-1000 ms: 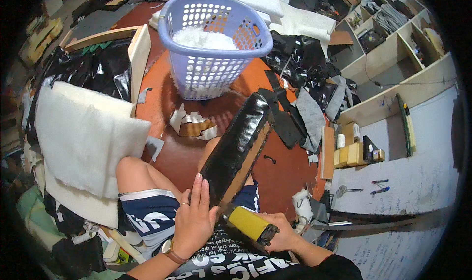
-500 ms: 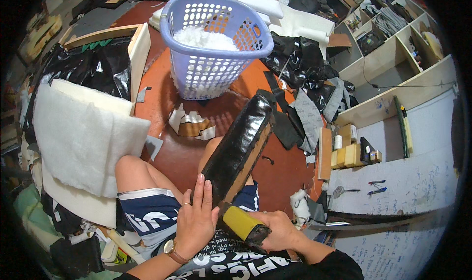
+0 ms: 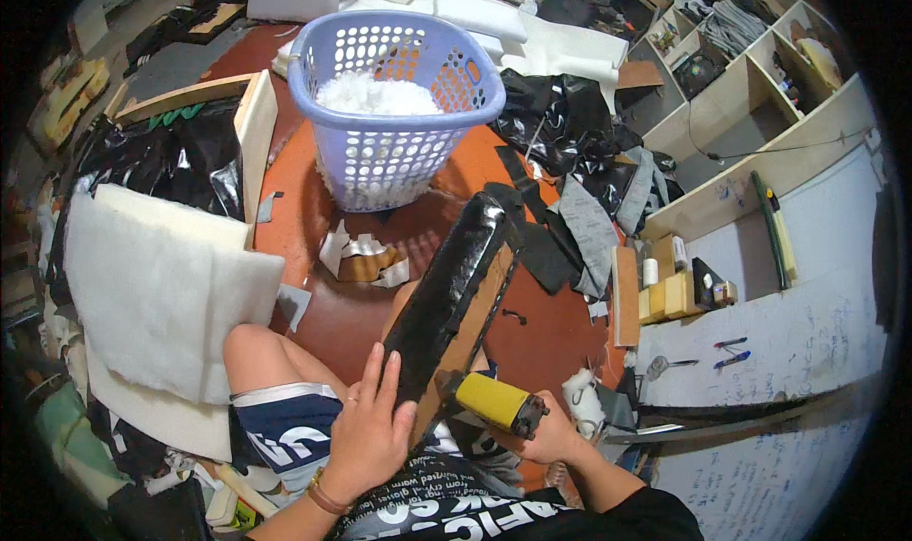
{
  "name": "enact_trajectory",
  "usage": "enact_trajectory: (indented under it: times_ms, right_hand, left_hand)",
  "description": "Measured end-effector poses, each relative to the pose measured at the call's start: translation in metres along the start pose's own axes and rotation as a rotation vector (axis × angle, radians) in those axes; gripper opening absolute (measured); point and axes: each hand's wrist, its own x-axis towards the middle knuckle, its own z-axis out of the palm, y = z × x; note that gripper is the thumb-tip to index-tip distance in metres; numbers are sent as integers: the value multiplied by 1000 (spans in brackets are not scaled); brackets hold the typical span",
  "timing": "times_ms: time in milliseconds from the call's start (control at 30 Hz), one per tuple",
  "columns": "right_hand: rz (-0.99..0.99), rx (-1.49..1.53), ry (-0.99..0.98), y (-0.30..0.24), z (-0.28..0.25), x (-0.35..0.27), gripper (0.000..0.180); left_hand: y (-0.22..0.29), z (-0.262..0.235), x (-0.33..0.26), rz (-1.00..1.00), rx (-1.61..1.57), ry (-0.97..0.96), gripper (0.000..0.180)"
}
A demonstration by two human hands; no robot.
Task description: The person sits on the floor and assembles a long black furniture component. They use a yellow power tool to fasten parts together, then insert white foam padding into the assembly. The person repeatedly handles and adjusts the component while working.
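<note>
**Lower middle of the frame: padded panel braced on the lap**

Down at the bottom centre, the left hand (image 3: 366,436) lies flat and open against the near end of a long black vinyl-covered panel (image 3: 446,299), which slants up toward the lavender laundry basket (image 3: 394,104). The right hand (image 3: 551,436) has a closed grip on a yellow staple gun (image 3: 496,401), its nose touching the panel's wooden edge just right of the left hand.
</note>
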Motion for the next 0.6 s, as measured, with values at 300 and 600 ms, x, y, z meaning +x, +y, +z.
enact_trajectory:
  times_ms: [300, 600]
  right_hand:
    - [-32, -165, 17, -11, -10, 6, 33]
    - [43, -80, -13, -18, -18, 14, 34]
  left_hand:
    - [-62, -8, 80, -25, -472, -109, 59]
    - [-45, -10, 85, 196, -395, -200, 59]
